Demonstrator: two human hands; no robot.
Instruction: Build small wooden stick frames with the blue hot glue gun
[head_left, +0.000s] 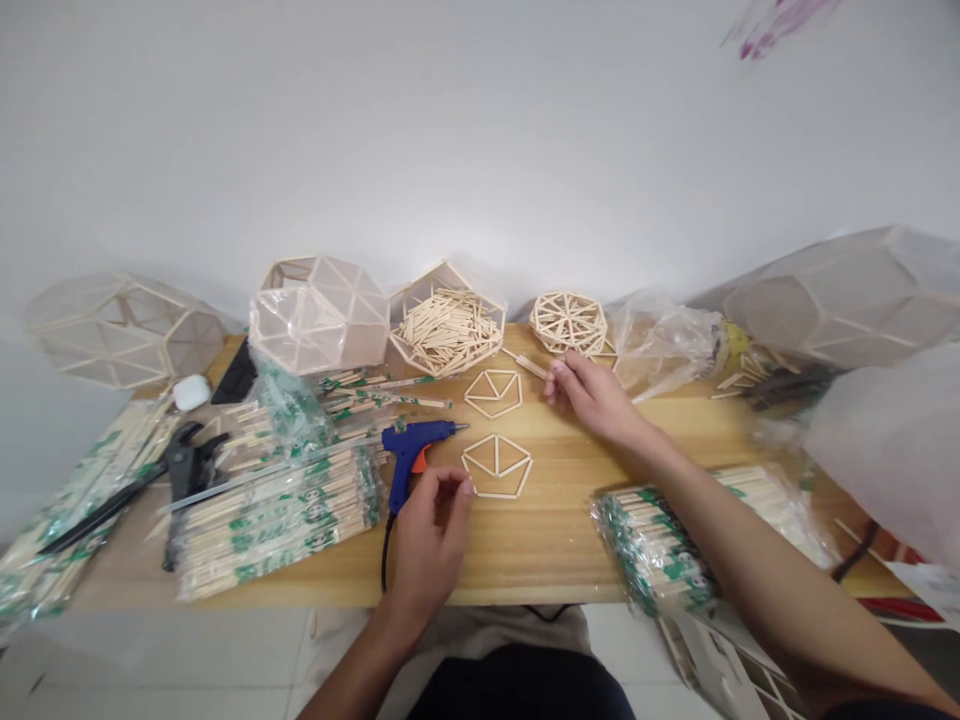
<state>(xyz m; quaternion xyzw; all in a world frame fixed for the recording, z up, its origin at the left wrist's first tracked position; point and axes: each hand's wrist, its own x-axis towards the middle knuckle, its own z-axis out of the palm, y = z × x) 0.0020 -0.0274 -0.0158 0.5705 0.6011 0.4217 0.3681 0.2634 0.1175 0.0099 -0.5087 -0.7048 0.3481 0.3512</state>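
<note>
My left hand (435, 530) rests low over the table with its fingers curled and thumb and forefinger at the lower left corner of a pentagon of wooden sticks (496, 447). That frame has inner struts that meet at its top. Just beyond it lies a second stick pentagon (491, 398). My right hand (589, 395) reaches in from the right, its fingers pinched on a short wooden stick (531, 366) that points to the left. Beside my left hand lies a blue hot glue gun (409, 450) with an orange trigger, its nozzle toward the pentagons.
Along the wall stand a stick bowl full of cut sticks (450, 330), a smaller stick ball (568, 320) and several film-covered polyhedra (322, 315). Wrapped chopsticks (277, 520) and black-handled cutters (184, 465) lie left. Another chopstick pack (660, 545) lies under my right forearm.
</note>
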